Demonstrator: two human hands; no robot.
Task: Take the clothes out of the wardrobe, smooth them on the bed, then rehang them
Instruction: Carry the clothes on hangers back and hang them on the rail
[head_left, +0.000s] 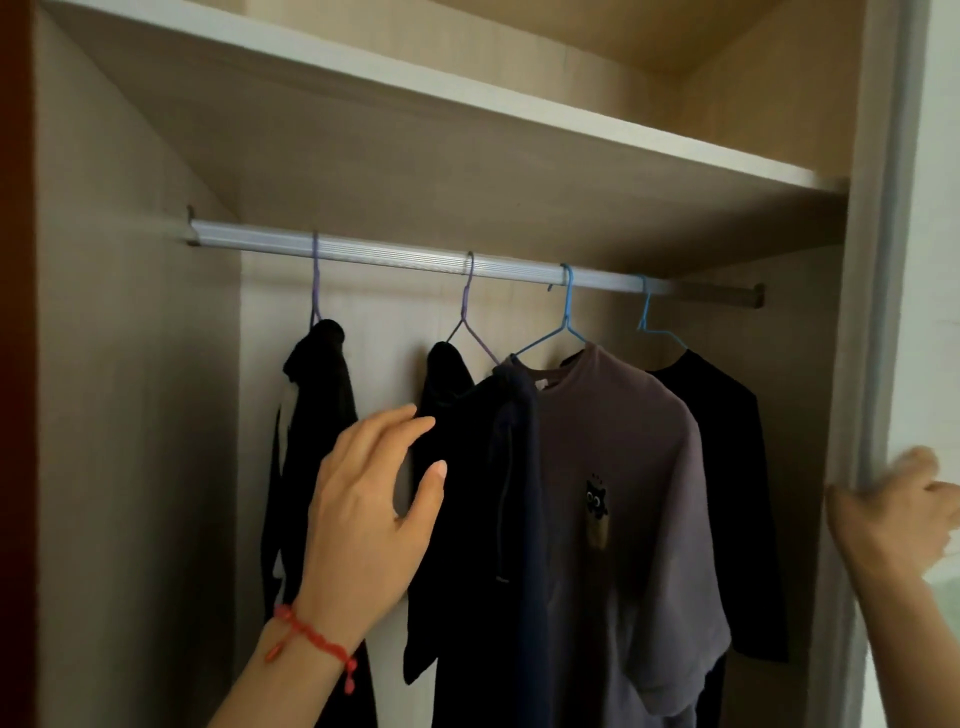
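Reaching into the wardrobe, the left hand is nearest, its fingers spread wide and holding nothing, a red string bracelet around the wrist. The fingertips lie just beside the dark hoodie, in front of the gap between it and the black garment on the left. At the right edge, the right hand is blurred; its fingers curl around the wardrobe's door frame. Farther in, four garments hang on wire hangers: the black garment, the hoodie, a mauve T-shirt with a small cartoon patch, and a black long-sleeved top behind it. All the hangers hook over the silver rail, beneath a pale shelf.
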